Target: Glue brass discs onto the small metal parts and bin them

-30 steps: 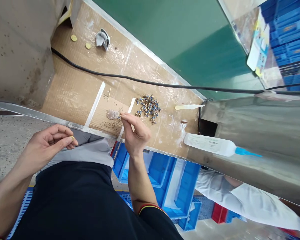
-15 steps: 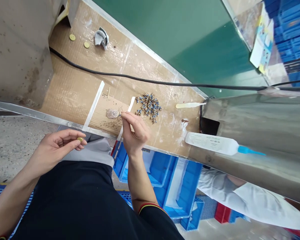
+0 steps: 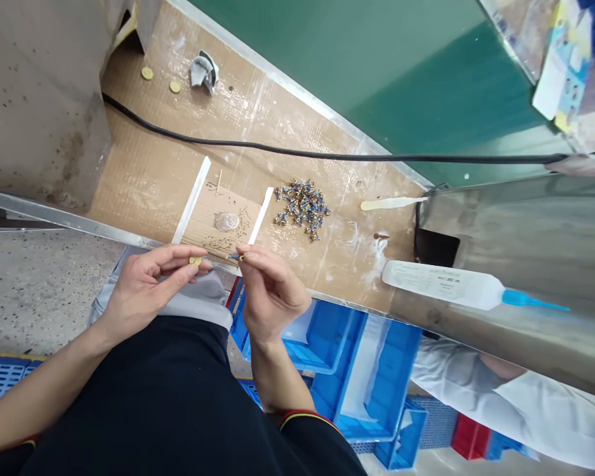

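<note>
1. Left hand (image 3: 149, 284): fingers drawn in to a light pinch on a yellow disc (image 3: 195, 261) at its edge. The disc's face is turned upward; the edge grip appears chosen to leave that face exposed.

2. Right hand (image 3: 272, 287): thumb and forefinger closed together on one small metal part (image 3: 234, 256). Its blue end points left, toward the disc; the fingertip grip probably suits so slight a piece. Disc and part are near each other but apart, at the near edge of the counter (image 3: 139, 185).

3. Beyond the hands, a clear piece (image 3: 227, 221) lies on a cardboard sheet (image 3: 205, 228) among dark specks. White tape (image 3: 192, 198) runs along the sheet's sides, presumably to hold it down.

4. A loose pile of similar parts (image 3: 305, 205) sits just right of the sheet, a spot judged convenient for the right hand.

5. Two spare discs (image 3: 175, 86) lie apart at the far left, behind the black cable (image 3: 277, 151) and clear of the handling area.

6. A white bottle (image 3: 441, 284) lies on its side at the right, blue nozzle pointing away from the hands.
</note>
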Action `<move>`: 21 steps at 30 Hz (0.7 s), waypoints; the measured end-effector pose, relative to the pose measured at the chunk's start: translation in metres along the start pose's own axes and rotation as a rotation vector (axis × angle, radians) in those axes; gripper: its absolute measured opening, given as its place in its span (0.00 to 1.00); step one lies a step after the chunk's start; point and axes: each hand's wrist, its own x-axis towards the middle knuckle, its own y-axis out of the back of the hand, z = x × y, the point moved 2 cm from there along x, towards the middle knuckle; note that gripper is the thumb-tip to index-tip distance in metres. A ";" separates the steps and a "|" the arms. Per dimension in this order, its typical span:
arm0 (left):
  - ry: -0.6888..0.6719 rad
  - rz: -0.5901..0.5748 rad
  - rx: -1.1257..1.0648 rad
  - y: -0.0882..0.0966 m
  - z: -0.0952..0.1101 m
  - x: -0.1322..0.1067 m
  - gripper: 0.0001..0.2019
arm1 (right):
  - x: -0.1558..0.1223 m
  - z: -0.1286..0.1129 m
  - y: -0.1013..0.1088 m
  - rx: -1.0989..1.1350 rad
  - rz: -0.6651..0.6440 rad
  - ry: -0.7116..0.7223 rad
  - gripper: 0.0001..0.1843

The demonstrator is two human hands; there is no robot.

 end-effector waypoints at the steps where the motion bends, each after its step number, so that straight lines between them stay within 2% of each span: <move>1: -0.011 0.010 0.005 -0.001 0.002 0.000 0.16 | -0.002 -0.003 -0.001 0.013 -0.016 -0.003 0.11; 7: -0.061 0.033 0.062 -0.006 0.010 -0.001 0.14 | -0.005 -0.005 -0.008 0.131 -0.087 0.014 0.17; 12: -0.160 0.047 0.160 -0.009 0.010 -0.004 0.14 | -0.005 -0.002 -0.013 0.143 -0.134 0.039 0.17; 15: -0.235 0.064 0.222 -0.010 0.008 -0.007 0.15 | -0.006 -0.002 -0.015 0.187 -0.140 0.054 0.19; 21: -0.295 0.060 0.276 -0.011 0.009 -0.008 0.15 | -0.008 -0.004 -0.017 0.232 -0.137 0.048 0.25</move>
